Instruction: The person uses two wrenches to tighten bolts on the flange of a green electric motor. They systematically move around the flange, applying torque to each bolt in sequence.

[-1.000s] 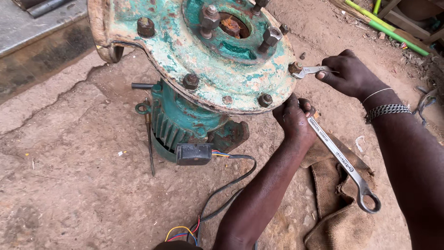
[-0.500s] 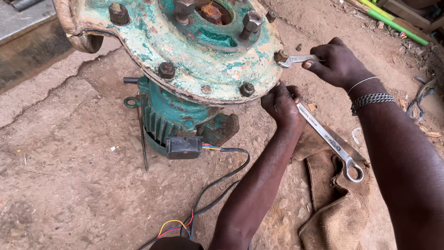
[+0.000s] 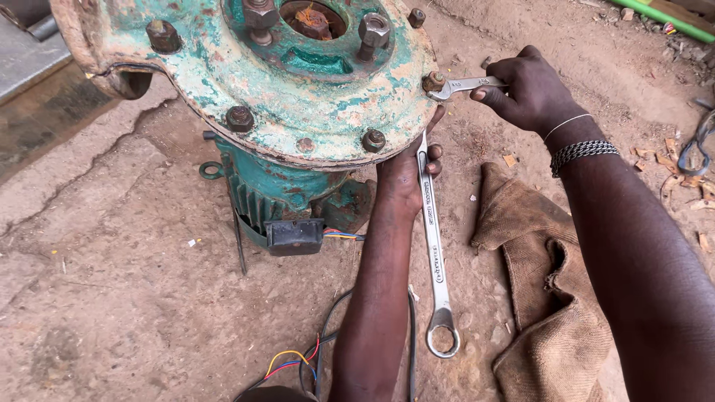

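Observation:
A worn green motor (image 3: 294, 190) stands on end on the dirt, topped by a round rusty flange (image 3: 298, 97) ringed with bolts. My right hand (image 3: 529, 89) grips a small steel spanner (image 3: 465, 84) whose jaw sits on a rusty nut (image 3: 433, 80) at the flange's right rim. My left hand (image 3: 406, 175) reaches under that rim and holds a long combination spanner (image 3: 434, 246), its ring end hanging down towards the ground.
A brown sack cloth (image 3: 544, 298) lies on the ground to the right. Coloured wires (image 3: 298, 357) run from the motor's black terminal box (image 3: 296, 236). A concrete step (image 3: 45, 112) borders the left, and a green pipe (image 3: 663, 15) lies at top right.
The view has shifted closer and left. My right hand has swung the small spanner slightly on the rim nut. My left hand keeps the long spanner under the flange.

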A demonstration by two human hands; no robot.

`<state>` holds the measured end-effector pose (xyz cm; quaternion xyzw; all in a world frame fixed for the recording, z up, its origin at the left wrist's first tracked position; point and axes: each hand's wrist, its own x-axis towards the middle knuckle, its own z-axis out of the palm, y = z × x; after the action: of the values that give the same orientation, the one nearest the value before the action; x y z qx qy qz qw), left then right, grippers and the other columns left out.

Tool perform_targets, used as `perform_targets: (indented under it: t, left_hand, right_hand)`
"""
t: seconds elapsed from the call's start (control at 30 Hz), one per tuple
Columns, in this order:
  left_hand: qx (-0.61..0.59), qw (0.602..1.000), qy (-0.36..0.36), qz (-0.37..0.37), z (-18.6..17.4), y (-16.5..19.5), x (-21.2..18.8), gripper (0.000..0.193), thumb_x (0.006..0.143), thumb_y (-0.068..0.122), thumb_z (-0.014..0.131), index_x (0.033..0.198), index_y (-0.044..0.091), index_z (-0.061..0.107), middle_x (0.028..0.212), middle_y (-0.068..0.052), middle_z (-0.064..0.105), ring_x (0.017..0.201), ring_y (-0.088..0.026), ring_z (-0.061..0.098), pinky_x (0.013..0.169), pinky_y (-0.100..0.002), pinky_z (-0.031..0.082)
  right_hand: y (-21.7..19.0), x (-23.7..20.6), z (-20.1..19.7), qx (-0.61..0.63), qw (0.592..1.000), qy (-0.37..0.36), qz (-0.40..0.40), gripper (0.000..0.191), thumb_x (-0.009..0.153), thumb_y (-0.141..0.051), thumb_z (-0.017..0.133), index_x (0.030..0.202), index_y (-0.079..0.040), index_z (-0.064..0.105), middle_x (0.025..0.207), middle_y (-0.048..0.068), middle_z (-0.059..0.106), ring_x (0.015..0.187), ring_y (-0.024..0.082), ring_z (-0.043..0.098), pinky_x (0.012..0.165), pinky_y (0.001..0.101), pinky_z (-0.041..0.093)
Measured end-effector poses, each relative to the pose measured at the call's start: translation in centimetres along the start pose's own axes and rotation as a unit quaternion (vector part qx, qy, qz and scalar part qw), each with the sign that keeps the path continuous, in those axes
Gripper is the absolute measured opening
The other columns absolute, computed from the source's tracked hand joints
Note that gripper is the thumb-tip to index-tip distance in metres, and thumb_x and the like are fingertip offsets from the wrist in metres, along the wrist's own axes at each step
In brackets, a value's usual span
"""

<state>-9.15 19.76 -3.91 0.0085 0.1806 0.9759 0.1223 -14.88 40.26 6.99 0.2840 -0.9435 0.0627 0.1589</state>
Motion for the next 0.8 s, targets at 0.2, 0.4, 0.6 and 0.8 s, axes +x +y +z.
perform_targets:
  t: [0.2,0.4,0.6,0.8]
  left_hand:
    - [0.058,0.995,-0.079,-0.024,-2.0,1.7,-0.6,0.056,0.1,0.017,0.062,0.15,0.002,0.042,0.141,-0.016,0.062,0.075,-0.015,0.066,0.053,-0.022,0.051]
    - [-0.02,0.995,-0.081,0.055,-2.5,-0.8,1.2,0.048,0.101,0.014,0.06,0.144,0.003,0.041,0.137,-0.026,0.062,0.054,-0.005,0.047,0.04,-0.016,0.037]
    - [0.0,0.993,0.028,0.114,-0.4,-4.0,1.0,0.034,0.103,0.012,0.058,0.132,-0.001,0.049,0.134,-0.022,0.064,0.054,-0.008,0.05,0.04,-0.02,0.037]
    - [-0.032,0.987,0.138,0.079,2.3,-4.3,0.7,0.028,0.104,0.014,0.059,0.127,0.002,0.052,0.101,-0.012,0.068,0.052,-0.008,0.05,0.039,-0.022,0.036]
  right_hand:
    - [0.0,0.0,0.1,-0.027,0.999,-0.019,0.01,0.069,0.103,-0.072,0.05,0.084,-0.008,0.065,0.067,0.009,0.057,0.084,0.031,0.046,0.084,0.0474,0.045]
    - [-0.3,0.1,-0.1,-0.019,1.0,-0.004,0.002,0.071,0.102,-0.077,0.044,0.084,-0.012,0.066,0.064,0.006,0.055,0.079,0.027,0.044,0.075,0.0454,0.044]
    - [-1.3,0.3,-0.8,-0.035,0.999,-0.012,0.016,0.072,0.103,-0.076,0.044,0.079,-0.011,0.063,0.061,0.007,0.051,0.079,0.028,0.044,0.075,0.047,0.043]
    - [-2.1,0.3,-1.3,-0.006,1.0,-0.007,0.01,0.072,0.103,-0.075,0.044,0.077,-0.01,0.061,0.059,0.008,0.049,0.071,0.03,0.042,0.084,0.0476,0.044]
